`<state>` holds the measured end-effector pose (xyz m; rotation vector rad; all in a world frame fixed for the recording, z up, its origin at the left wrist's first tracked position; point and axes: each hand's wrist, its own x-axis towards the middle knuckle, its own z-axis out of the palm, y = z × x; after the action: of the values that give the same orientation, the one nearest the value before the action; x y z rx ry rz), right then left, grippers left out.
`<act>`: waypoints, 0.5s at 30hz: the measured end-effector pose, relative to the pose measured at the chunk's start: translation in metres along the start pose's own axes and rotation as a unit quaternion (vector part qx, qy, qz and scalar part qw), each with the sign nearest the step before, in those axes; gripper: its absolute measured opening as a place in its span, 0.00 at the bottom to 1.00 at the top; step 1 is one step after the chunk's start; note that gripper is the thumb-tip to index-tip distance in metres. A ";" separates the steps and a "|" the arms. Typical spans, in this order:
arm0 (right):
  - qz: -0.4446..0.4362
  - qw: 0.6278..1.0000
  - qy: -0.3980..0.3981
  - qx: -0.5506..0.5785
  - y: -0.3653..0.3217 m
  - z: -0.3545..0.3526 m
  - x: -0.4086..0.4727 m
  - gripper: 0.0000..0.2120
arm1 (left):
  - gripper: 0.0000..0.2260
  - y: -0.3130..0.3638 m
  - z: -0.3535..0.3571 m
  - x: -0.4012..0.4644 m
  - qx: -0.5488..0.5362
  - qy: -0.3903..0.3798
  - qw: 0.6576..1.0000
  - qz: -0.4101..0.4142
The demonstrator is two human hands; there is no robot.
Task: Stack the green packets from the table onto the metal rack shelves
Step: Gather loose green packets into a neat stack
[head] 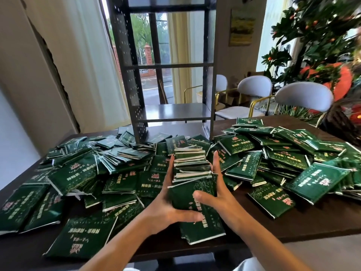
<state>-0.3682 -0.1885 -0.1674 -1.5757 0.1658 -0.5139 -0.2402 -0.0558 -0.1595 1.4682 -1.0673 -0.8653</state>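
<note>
- A person's left hand (166, 204) and right hand (216, 194) are clasping a thick bundle of glossy dark green foil packets (192, 169) from both sides, thumbs lying across its top.
- Loose green packets (82, 177) are lying heaped across the dark wooden table (312, 222).
- The tall grey metal rack (172, 112) is standing behind the bundle, at the table's far edge.

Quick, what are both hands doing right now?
Left hand: grips the stack of green packets from its left side.
Right hand: grips the same stack from its right.
</note>
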 end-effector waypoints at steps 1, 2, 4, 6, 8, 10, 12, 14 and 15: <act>0.004 1.000 -0.003 0.010 0.002 0.001 0.000 0.59 | 0.57 -0.001 0.001 0.001 -0.002 0.006 1.000 0.001; 0.008 1.000 -0.002 0.021 0.004 0.002 0.000 0.56 | 0.59 0.000 0.004 0.002 -0.011 0.014 1.000 0.011; 0.024 0.999 0.022 0.036 0.003 0.006 0.002 0.50 | 0.58 0.005 0.008 0.005 -0.029 0.030 0.999 0.026; 0.072 0.994 0.069 0.042 -0.004 0.009 0.008 0.48 | 0.54 0.013 0.009 0.007 -0.054 0.054 0.997 -0.004; 0.110 0.988 0.110 0.023 -0.016 0.010 0.020 0.47 | 0.42 0.028 0.009 0.005 -0.083 0.053 0.994 -0.038; 0.152 0.981 0.120 -0.004 -0.032 0.008 0.034 0.43 | 0.32 0.045 0.008 0.005 -0.151 0.052 0.984 -0.076; 0.172 0.980 0.090 0.046 -0.047 0.001 0.039 0.35 | 0.20 0.059 0.006 0.006 -0.265 0.055 0.957 -0.109; 0.181 0.980 0.057 0.053 -0.059 -0.005 0.034 0.27 | 0.13 0.066 0.002 0.010 -0.330 0.047 0.934 -0.128; 0.190 0.980 0.046 0.035 -0.059 -0.007 0.029 0.26 | 0.14 0.067 0.000 0.011 -0.337 0.047 0.930 -0.143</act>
<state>-0.3575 -0.2021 -0.1036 -1.4081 0.5035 -0.2874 -0.2477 -0.0680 -0.0934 1.0660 -0.4070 -1.2056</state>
